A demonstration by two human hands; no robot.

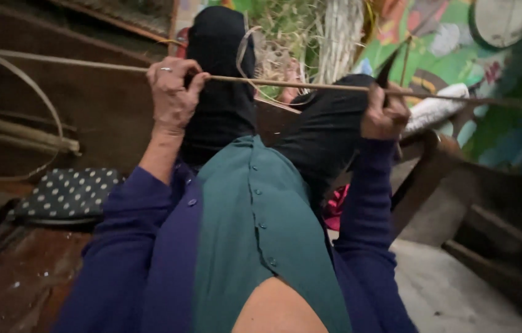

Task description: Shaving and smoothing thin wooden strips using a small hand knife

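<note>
The left hand (173, 92) is closed in a fist around a long thin bamboo strip (285, 84), the fingers curled over it and the thumb pressed against it from the side; a ring is seen on one finger. The right hand (384, 114) is likewise clenched, gripping the same strip farther along together with a dark knife blade (389, 69), whose pointed tip rises above the knuckles. The handle is hidden inside the fist.

The strip is held level between the two hands and is carried across the whole view, from the upper left edge to the right edge, above a pair of raised knees in black trousers (224, 92). Both forearms are covered by dark blue sleeves (366, 203), and a teal buttoned garment (255, 228) is seen between them.

A curled shaving of bamboo (245, 52) is seen looping by the strip between the hands. To the left, a black cushion with white dots (67, 194) lies on a wooden surface, with thicker bamboo poles (20, 139) and a bent hoop of cane above it. A painted green wall (452, 43) and a bundle of pale fibres (338, 37) are seen behind.
</note>
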